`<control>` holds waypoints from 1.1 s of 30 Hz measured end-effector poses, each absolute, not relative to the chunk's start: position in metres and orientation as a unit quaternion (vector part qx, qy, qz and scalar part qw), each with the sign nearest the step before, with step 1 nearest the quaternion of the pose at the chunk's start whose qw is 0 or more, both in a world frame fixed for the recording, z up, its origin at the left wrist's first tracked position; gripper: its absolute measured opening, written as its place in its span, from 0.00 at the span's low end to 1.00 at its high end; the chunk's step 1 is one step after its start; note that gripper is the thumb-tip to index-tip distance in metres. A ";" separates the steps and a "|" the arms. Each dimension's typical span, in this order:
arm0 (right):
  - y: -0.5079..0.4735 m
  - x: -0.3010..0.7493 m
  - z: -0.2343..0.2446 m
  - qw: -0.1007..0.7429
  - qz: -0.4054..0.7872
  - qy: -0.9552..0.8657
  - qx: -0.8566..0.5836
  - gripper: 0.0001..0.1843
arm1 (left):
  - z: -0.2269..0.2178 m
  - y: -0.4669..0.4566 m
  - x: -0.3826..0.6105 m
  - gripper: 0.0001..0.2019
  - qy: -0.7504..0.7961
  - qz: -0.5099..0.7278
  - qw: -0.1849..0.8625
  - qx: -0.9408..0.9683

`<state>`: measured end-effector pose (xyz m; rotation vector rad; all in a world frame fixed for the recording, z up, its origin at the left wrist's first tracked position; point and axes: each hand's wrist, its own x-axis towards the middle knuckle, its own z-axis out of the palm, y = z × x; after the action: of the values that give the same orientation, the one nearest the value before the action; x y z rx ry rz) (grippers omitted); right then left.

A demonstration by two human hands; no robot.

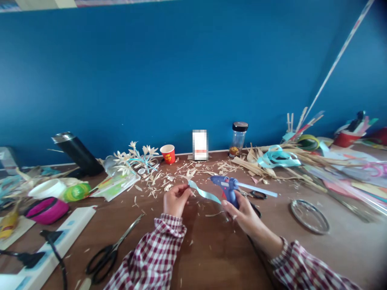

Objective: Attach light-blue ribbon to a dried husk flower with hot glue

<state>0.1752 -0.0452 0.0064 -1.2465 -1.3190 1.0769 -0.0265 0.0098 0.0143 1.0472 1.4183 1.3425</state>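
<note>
Near the middle of the table, my left hand [176, 199] is closed in a pinch at one end of a light-blue ribbon [207, 194]. A small pale petal-like piece [189, 175] rises just above those fingertips; its lower part is hidden. My right hand [244, 213] is wrapped round a blue hot glue gun [226, 184]. Its nozzle points left towards the ribbon, and a translucent glue stick [256, 189] sticks out of its back. The ribbon's other end reaches my right thumb; whether it is gripped there I cannot tell.
Black-handled scissors [110, 251] and a white power strip [60, 241] lie at left. Pale straw flowers [136, 157] stand behind, beside a red paper cup [168, 154]. A lidded jar [238, 139], ribbon coil [278, 157] and metal ring [310, 216] are at right. Straw scraps litter the table.
</note>
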 end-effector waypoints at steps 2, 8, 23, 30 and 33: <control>-0.043 0.176 0.004 0.506 0.385 -0.546 -0.546 0.21 | 0.013 0.010 -0.025 0.09 0.550 0.544 0.492 0.399; -0.036 0.177 0.001 0.520 0.393 -0.528 -0.544 0.26 | 0.009 0.008 -0.013 0.05 0.517 0.518 0.628 0.265; -0.030 0.181 0.002 0.552 0.403 -0.491 -0.540 0.18 | 0.005 0.010 -0.021 0.04 0.538 0.506 0.564 0.371; -0.025 0.186 0.000 0.597 0.348 -0.492 -0.530 0.19 | -0.001 0.015 -0.039 0.09 0.682 0.404 0.287 0.538; -0.028 0.186 0.001 0.599 0.330 -0.505 -0.527 0.18 | 0.002 0.012 -0.042 0.09 0.708 0.381 0.229 0.548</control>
<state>0.1865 -0.0276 0.0006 -1.2219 -1.1722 0.7654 -0.0419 0.0116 0.0020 1.5088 1.9488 1.0495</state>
